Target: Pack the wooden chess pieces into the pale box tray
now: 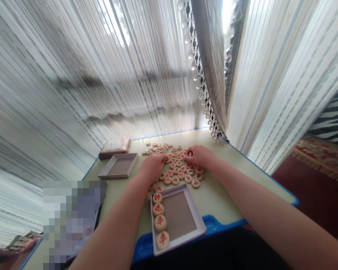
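Observation:
Many round wooden xiangqi pieces (181, 175) with red or black characters lie spread over the table in front of me. My left hand (154, 164) reaches in from the left, its fingers curled together at the pieces; what lies under the fingertips is hidden. Across from it, my right hand (199, 155) is bent, with thumb and forefinger closed around the edge of a piece among the others. Nearer to me stands a shallow white box tray (198, 221). A column of red-marked pieces (160, 222) lines its left side, face up.
Another shallow box tray (119, 175) sits at the left, beside a wrapped flat package (115, 146). A pixelated dark-edged device or panel (84, 217) lies at the left edge. Blue edging (270, 180) rims the table, and string curtains (146, 97) hang behind it.

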`<state>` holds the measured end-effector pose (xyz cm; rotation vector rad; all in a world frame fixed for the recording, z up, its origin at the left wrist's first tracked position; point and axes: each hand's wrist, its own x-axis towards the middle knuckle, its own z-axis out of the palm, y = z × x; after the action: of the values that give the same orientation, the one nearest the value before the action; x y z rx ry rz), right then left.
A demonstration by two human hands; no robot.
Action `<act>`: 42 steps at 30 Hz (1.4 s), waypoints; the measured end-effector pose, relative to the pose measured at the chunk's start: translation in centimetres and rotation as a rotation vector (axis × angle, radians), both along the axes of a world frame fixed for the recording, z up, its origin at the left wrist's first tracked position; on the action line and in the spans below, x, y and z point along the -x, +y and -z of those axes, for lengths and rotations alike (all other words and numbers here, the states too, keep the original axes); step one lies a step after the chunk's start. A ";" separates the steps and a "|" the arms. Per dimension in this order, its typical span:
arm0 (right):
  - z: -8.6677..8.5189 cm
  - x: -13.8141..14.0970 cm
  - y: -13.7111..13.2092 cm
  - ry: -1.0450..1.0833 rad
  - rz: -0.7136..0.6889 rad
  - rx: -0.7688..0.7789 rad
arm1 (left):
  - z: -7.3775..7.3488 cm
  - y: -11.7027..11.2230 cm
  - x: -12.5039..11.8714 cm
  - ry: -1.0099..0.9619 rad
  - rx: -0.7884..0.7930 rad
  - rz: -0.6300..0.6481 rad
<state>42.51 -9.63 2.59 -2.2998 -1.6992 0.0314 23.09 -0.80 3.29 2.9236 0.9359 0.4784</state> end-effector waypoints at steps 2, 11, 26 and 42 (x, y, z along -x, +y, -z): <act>0.1 0.1 0.0 0.012 -0.003 -0.008 | 0.2 0.1 0.0 -0.003 -0.004 0.015; 0.7 -0.2 0.2 0.047 -0.051 -0.142 | 0.7 0.8 -0.1 -0.079 0.027 -0.009; 0.9 1.0 0.3 -0.008 -0.173 -0.242 | 0.7 -0.8 -1.4 0.027 -0.021 0.110; 0.0 -0.8 0.0 0.052 0.038 -0.153 | 0.8 -0.5 -1.2 -0.091 0.031 0.067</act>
<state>43.26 -9.65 2.63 -2.1998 -1.5748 -0.0445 24.30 -1.27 2.50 2.8676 0.8248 0.5821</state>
